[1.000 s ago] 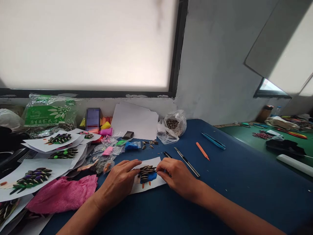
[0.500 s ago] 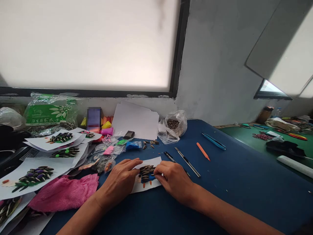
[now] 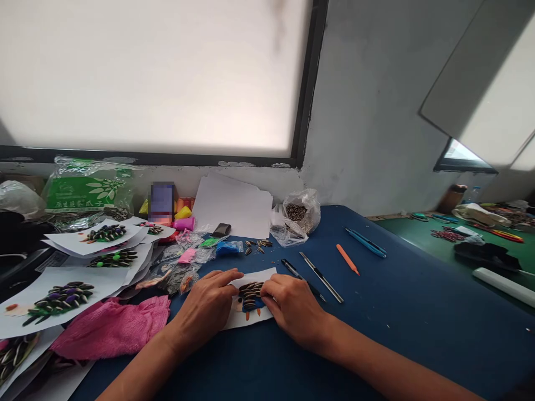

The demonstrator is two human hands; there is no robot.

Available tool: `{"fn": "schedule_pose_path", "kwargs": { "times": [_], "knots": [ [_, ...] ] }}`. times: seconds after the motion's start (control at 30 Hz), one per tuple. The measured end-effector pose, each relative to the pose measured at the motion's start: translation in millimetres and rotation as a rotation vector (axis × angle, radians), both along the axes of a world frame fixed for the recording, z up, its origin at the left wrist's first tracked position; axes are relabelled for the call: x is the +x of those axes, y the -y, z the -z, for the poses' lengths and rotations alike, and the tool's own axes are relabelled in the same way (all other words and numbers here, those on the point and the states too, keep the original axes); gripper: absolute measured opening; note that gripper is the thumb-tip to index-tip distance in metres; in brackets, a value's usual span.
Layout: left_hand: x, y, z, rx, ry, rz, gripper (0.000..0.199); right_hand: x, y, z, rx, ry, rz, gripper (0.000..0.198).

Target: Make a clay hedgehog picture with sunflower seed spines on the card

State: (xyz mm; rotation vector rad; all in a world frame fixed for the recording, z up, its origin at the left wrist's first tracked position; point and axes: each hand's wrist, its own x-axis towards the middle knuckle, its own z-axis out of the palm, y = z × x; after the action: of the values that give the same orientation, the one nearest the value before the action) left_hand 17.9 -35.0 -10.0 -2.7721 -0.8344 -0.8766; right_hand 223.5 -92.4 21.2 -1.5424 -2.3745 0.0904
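Observation:
A small white sheet of paper (image 3: pixel 259 276) lies on the blue table between my hands. Striped sunflower seeds (image 3: pixel 251 289) are set in rows on blue clay (image 3: pixel 258 304), with two short orange pieces below like legs. My left hand (image 3: pixel 205 305) holds the paper's left edge, its thumb and fingers resting near the picture. Over the right end of the seeds, my right hand (image 3: pixel 296 306) is closed in a pinch; its fingertips hide whatever is in them. Several loose seeds (image 3: pixel 259 243) lie beyond the paper.
Right of the paper lie a pen (image 3: pixel 292 268), a craft knife (image 3: pixel 321 277), an orange marker (image 3: pixel 348 259) and blue tweezers (image 3: pixel 365 241). Behind stand a bag of seeds (image 3: pixel 297 214) and blank paper (image 3: pixel 232 203). Finished seed pictures (image 3: pixel 54 278) and a pink cloth (image 3: pixel 112 331) are left.
My right fingertips have shifted slightly up and left over the seeds. My left hand stays in place on the paper.

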Motion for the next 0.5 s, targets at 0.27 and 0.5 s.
{"fn": "schedule_pose_path", "kwargs": {
  "times": [0.27, 0.5],
  "knots": [
    [-4.7, -3.4, 10.7, -0.335, 0.178, -0.084, 0.045, -2.0, 0.7, -1.2, -0.003, 0.030, 0.015, 0.011],
    [-4.8, -1.1, 6.5, -0.574, 0.160, 0.003, 0.059, -2.8, 0.1, -2.9, -0.018, 0.070, 0.026, 0.015]
  ]
}}
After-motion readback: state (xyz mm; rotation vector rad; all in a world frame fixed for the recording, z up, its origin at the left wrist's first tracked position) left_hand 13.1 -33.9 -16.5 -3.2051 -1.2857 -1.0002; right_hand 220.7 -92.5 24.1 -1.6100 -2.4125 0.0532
